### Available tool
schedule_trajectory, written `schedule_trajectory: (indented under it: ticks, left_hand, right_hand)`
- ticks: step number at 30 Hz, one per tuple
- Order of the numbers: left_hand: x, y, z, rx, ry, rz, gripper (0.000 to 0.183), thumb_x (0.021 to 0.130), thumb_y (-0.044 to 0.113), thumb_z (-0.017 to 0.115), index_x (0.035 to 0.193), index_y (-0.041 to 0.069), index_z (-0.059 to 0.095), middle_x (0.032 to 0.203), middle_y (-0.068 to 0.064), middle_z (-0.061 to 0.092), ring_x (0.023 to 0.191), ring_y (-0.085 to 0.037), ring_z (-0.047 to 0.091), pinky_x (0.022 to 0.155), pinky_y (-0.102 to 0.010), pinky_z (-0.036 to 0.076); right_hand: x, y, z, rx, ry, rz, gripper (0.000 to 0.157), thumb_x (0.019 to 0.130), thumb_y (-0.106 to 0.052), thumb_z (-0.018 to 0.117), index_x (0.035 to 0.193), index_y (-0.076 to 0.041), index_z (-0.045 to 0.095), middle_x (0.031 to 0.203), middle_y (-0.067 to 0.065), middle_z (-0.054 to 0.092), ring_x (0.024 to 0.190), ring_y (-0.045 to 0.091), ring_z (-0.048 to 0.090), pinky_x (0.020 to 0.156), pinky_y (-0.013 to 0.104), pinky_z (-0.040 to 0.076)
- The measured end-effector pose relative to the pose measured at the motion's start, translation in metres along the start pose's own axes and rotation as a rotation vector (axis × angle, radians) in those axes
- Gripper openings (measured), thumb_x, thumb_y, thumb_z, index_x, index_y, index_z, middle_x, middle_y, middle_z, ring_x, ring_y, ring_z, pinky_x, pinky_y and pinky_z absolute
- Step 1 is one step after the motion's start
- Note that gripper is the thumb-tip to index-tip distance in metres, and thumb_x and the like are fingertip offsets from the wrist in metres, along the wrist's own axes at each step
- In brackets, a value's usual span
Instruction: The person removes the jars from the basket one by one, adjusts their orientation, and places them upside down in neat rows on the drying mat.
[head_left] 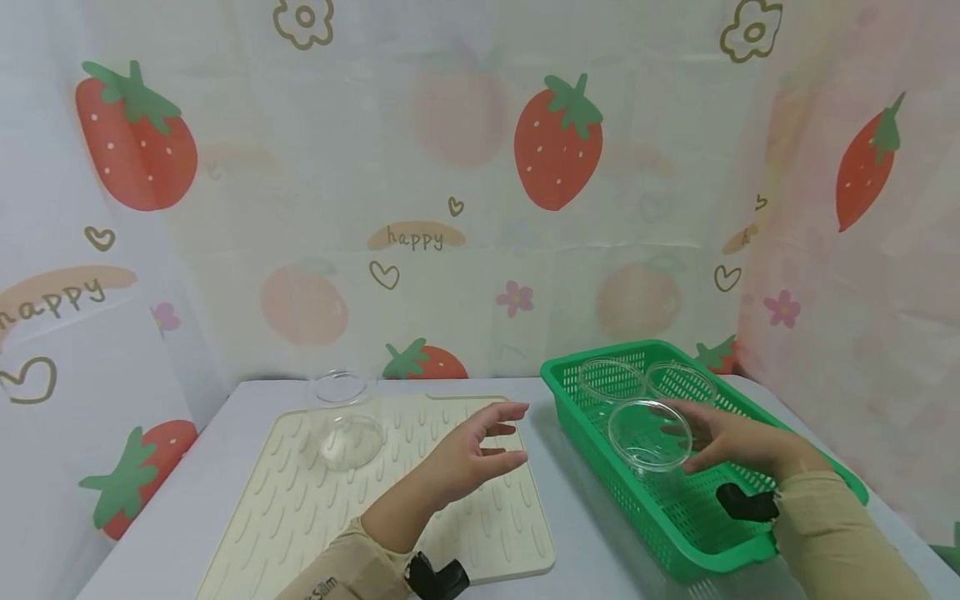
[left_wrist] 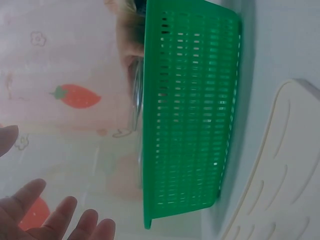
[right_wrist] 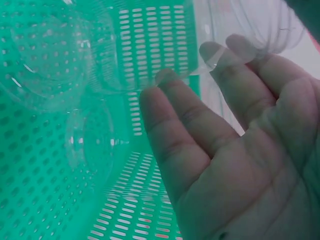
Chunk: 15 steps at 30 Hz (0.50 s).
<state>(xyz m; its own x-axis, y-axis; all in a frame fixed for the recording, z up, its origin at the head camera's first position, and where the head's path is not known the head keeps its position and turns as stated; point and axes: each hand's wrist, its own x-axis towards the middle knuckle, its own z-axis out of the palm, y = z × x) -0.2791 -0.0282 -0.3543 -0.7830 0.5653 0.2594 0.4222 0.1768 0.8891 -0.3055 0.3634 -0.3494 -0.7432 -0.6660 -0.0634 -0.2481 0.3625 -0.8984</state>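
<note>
My right hand (head_left: 738, 437) reaches over the green basket (head_left: 622, 492) and grips a clear cup (head_left: 648, 433) by its right side, fingers behind it and thumb in front. In the right wrist view the fingers (right_wrist: 185, 125) lie against see-through walls. Two more clear cups, one at the back left (head_left: 611, 379) and one at the back right (head_left: 681, 383), stand in the basket. My left hand (head_left: 480, 450) hovers over the cream ribbed mat (head_left: 300, 500), fingers apart and holding nothing. Another clear cup (head_left: 348, 442) stands on the mat's far left.
The mat and the basket sit side by side on a white table (head_left: 555, 533). A printed cloth (head_left: 465, 183) with strawberries hangs behind and at both sides. The basket's perforated wall (left_wrist: 190, 110) stands upright beside the mat's edge.
</note>
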Motion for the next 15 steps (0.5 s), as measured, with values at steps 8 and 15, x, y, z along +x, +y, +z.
schedule_trajectory:
  ticks: [8, 15]
  left_hand:
    - [0.0007, -0.0024, 0.0019, -0.008, 0.001, 0.000, 0.051, 0.086, 0.025, 0.064, 0.132, 0.027, 0.043, 0.134, 0.003, 0.044, 0.121, -0.019, 0.044, 0.096, -0.037, 0.040]
    - [0.0013, -0.0038, 0.0022, 0.000, -0.004, -0.001, 0.051, 0.086, 0.025, 0.063, 0.132, 0.027, 0.043, 0.135, 0.003, 0.043, 0.121, -0.019, 0.044, 0.097, -0.038, 0.040]
  right_hand:
    - [0.0040, 0.0011, 0.0026, -0.008, 0.013, 0.026, 0.090, 0.077, -0.004, 0.068, 0.145, -0.004, 0.009, 0.149, 0.021, 0.010, 0.130, 0.052, 0.008, 0.084, 0.041, 0.049]
    - [0.0044, 0.0025, 0.0005, -0.013, 0.008, 0.019, 0.087, 0.081, -0.005, 0.066, 0.144, 0.000, 0.007, 0.147, 0.028, 0.006, 0.131, 0.051, 0.004, 0.085, 0.037, 0.049]
